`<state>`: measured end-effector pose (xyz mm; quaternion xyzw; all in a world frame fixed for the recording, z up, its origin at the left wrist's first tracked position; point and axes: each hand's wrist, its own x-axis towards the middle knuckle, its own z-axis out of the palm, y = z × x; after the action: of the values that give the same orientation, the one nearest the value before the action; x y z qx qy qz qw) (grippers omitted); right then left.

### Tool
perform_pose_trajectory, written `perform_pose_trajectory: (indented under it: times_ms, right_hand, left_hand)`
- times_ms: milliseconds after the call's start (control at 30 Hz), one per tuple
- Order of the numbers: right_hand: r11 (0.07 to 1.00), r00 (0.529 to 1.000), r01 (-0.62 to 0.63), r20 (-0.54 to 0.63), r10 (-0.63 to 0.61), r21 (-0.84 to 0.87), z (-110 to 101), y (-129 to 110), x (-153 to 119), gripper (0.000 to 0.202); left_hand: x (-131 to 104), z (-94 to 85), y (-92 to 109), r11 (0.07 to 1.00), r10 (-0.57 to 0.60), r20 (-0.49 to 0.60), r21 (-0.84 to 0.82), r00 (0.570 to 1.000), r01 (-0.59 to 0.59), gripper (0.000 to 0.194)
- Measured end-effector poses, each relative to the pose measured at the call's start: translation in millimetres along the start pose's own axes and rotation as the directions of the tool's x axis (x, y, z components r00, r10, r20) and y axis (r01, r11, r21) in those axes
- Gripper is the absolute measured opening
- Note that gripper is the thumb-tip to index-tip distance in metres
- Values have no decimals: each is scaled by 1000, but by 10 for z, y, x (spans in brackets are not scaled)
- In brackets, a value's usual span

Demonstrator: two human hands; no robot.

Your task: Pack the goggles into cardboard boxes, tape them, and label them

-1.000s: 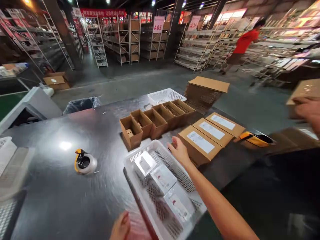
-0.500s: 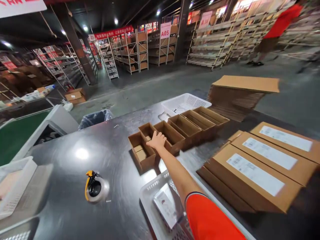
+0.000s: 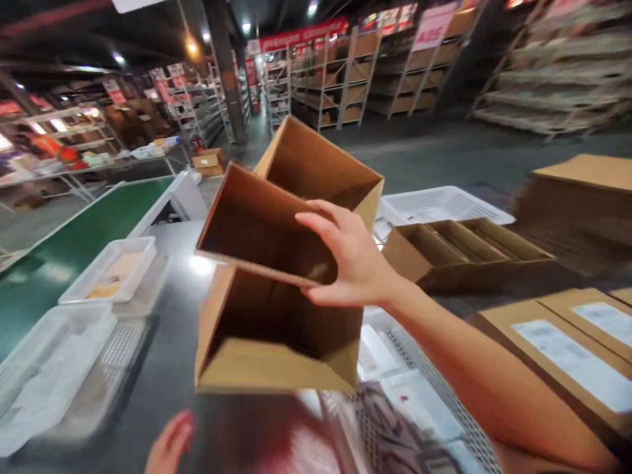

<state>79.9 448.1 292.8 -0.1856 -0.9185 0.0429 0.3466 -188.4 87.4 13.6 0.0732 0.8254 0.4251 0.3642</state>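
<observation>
My right hand is closed on a cluster of three open, empty-looking cardboard boxes, lifted and tilted in front of me. Its fingers and thumb clamp the walls of the middle box. Behind that one is a second box, and a third box hangs below, its opening facing me. At the bottom edge my left hand shows only in part, slightly blurred, with fingers stretched out and nothing in them. Under the boxes lies a white perforated basket holding plastic-wrapped packets.
More open cardboard boxes stand in a row on the metal table, beside a white basket. Labelled cartons lie at right, near stacked flat cardboard. Left are white trays and a green conveyor.
My right hand has lifted three boxes from the row on the table toward me. My left hand has come into view at the bottom. The view has swung left.
</observation>
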Motion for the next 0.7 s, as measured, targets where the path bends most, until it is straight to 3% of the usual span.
perform_pose_trajectory:
  times_ms: [67,133,233,300,400,467,533,600,667,700]
  right_hand:
    - [983,977,179,104,-184,48,168,-536,-70,98]
    - [960,922,251,271,-276,124,571,-1009,-170,102]
    - [941,827,222,462,-321,255,1493,-1573,-313,110]
    - [943,766,155,567,-302,294,2164,-1871,-422,114]
    - [970,682,51,702,-208,238,2979,-2253,-641,117]
    - [978,669,20,725,-166,206,3286,-2451,-787,116]
    - [979,697,3,702,-148,204,3392,-2564,-901,116]
    - [983,749,-47,658,-84,179,3352,-2572,-987,111]
    - [971,835,-222,532,143,87,3249,-2488,-1069,94]
    - [931,850,-362,425,310,45,3201,-2429,-1111,83]
  left_hand:
    - [119,-517,10,967,8,-109,-252,994,-36,40]
    - [238,-1042,35,901,3,-219,-424,976,-98,36]
    - [402,-1661,36,839,16,-273,-520,962,-162,29]
    - [509,-1881,-2,837,70,-227,-517,972,-180,38]
    - [662,-1893,-77,889,92,-69,-443,993,-113,56]
    - [741,-1742,-102,923,58,98,-384,993,-16,63]
    - [787,-1545,-98,932,71,257,-360,964,27,68]
    - [805,-1372,-79,931,133,338,-365,932,0,68]
    - [813,-1260,-65,957,177,356,-281,917,-75,64]
    - [817,-1226,-63,974,182,350,-196,919,-118,63]
